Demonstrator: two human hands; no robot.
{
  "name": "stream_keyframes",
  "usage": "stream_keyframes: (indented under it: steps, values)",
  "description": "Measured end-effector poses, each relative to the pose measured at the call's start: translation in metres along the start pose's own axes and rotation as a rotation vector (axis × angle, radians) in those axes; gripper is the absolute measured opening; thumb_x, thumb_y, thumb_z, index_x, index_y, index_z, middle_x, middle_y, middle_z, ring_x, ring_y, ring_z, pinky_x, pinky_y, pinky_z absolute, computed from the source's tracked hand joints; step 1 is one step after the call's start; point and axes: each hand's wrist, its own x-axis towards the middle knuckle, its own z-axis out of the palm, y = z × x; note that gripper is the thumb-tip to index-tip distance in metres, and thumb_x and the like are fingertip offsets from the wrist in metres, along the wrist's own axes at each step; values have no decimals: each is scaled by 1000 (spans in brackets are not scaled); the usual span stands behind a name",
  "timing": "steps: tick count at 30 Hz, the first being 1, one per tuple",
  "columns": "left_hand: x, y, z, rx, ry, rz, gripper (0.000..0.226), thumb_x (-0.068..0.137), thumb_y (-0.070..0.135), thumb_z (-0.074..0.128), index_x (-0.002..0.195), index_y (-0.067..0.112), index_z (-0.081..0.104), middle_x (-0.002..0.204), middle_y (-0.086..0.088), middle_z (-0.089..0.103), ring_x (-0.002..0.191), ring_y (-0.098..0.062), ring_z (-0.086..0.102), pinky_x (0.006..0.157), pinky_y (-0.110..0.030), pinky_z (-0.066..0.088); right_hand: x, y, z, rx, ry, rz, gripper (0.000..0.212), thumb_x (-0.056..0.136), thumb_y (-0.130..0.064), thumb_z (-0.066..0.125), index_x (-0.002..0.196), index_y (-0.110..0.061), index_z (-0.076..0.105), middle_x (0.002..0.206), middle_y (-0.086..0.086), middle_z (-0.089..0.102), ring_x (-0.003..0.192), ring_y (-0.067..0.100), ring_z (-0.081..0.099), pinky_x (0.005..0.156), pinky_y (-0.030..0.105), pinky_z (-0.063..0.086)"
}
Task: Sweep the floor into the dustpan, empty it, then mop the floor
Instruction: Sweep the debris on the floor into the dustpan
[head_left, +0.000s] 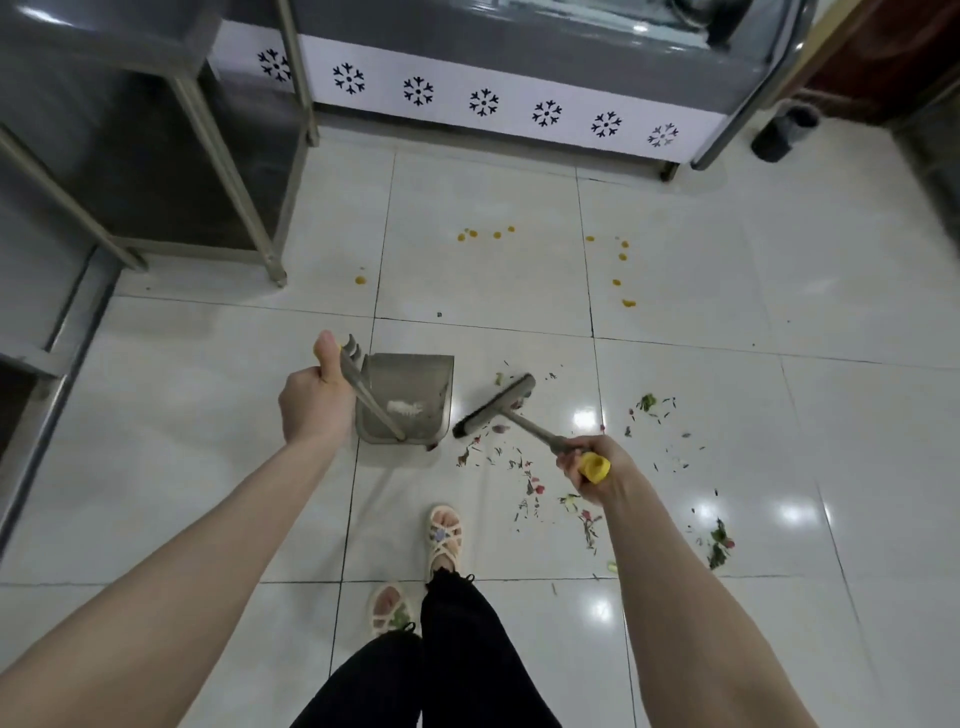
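The left hand (314, 400) fingers curl round the dustpan (410, 374) handle, thumb raised; the dustpan rests on the floor (675, 322) just right of them. The right hand (587, 465) fingers wrap the broom (496, 402) handle at its yellow end; the brush head sits ahead-left of them, beside the dustpan. Debris (522, 462) lies scattered around the right fingers.

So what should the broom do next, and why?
Probably a short sweep with the broom, pushing the green and red scraps toward the dustpan. The right hand grips the broom, the left hand holds the dustpan's handle, and the scraps lie loose on the floor just right of the pan.
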Motion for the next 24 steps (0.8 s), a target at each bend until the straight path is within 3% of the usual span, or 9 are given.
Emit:
stream_keyframes:
  steps: [2,7,16,19,23,24]
  values:
    - [-9,-2,1,18,-8,26,84,79,82,18,59,6,50,66,-17,56,66,-36,56,67,-46,51,-6,8,-12,60,-25,-20,8,90,0,50,94,3,56,55,7,48,29,6,43,27,14,37]
    - [-28,-5,-6,1,-47,45,93,62,91,12,62,6,50,64,-16,53,63,-33,51,63,-44,47,-29,23,-30,58,-60,-61,10,88,4,49,94,2,57,67,5,43,29,6,43,29,13,40]
    - [-42,-13,-31,11,21,33,93,62,90,15,66,5,52,65,-16,53,62,-32,51,61,-41,43,-36,32,-14,33,-168,-15,8,90,2,49,92,2,56,67,6,43,29,6,44,29,13,40]
    - [-50,-16,-35,23,46,25,95,60,91,13,65,5,53,68,-17,56,66,-34,53,68,-47,51,-29,40,-6,1,-207,19,6,90,1,49,90,-3,53,63,8,45,28,6,44,28,13,40]
    - [-63,-23,-35,33,84,7,99,64,91,15,71,1,56,69,-17,58,67,-34,56,75,-51,53,-10,54,3,-92,-218,43,23,91,2,49,109,-12,48,62,10,48,29,6,45,28,14,40]
    - [-67,-25,-33,37,93,-2,99,66,90,15,72,1,57,69,-17,58,67,-35,57,75,-51,53,-7,56,3,-130,-219,59,18,91,1,49,107,-8,49,61,10,48,28,6,45,28,14,40]
